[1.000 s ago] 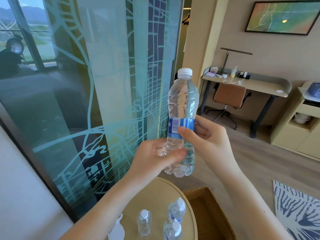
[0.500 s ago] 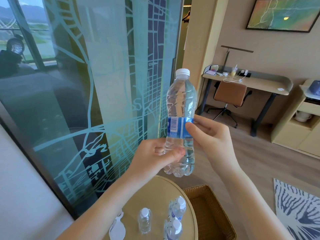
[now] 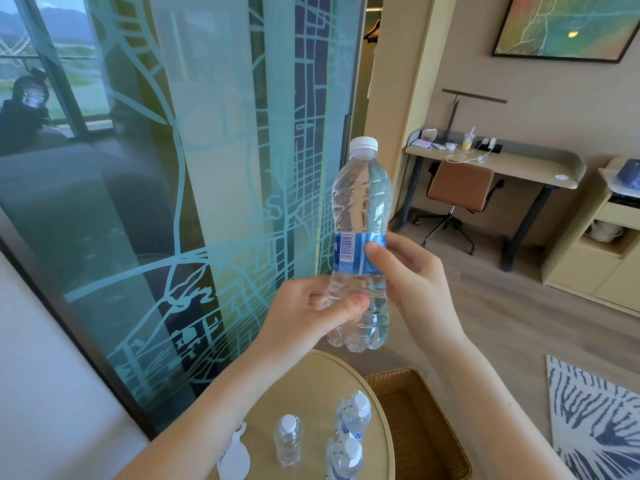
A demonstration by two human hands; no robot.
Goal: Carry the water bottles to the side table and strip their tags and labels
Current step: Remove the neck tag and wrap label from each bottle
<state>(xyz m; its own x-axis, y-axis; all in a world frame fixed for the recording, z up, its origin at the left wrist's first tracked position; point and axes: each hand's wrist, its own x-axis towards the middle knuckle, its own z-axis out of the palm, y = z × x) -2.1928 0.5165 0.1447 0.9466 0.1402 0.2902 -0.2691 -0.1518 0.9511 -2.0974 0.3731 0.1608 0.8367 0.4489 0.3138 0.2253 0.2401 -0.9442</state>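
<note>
**Bottle point(image 3: 360, 209) held upright over the side table point(image 3: 311, 386), blue label point(image 3: 358, 254) on it**

Both hands hold the clear, white-capped bottle in the air above the far edge of the round tabletop, touching nothing else. The left hand point(image 3: 308, 313) grips its lower body, with the thumb laid across the front and the fingers curled round the back. The right hand point(image 3: 415, 275) pinches the bottle at the label band, the thumb tip pressed on the blue wrap and the fingers bent behind it. The barcode faces the camera, left of that thumb.

Three smaller bottles stand on the tabletop below. An unlabelled one point(image 3: 288, 441) stands toward the near edge. Two with blue labels point(image 3: 354, 415) point(image 3: 346, 459) stand close together by the right edge. A flat white piece point(image 3: 235, 459) lies at the near left edge, and the left forearm crosses over that side and hides part of the top.

A woven basket point(image 3: 415, 431) sits on the floor just beside the table's right edge. A tall glass panel point(image 3: 207, 202) printed with a pale street-map pattern rises behind the table on the left. Across the wooden floor are a desk point(image 3: 512, 168) with small items and a cable on it, a brown swivel chair point(image 3: 459, 188) tucked under it, a pale cabinet point(image 3: 588, 265) on the right, and a framed picture point(image 3: 568, 27) on the wall. A striped rug point(image 3: 595, 420) lies on the floor at the lower right.
</note>
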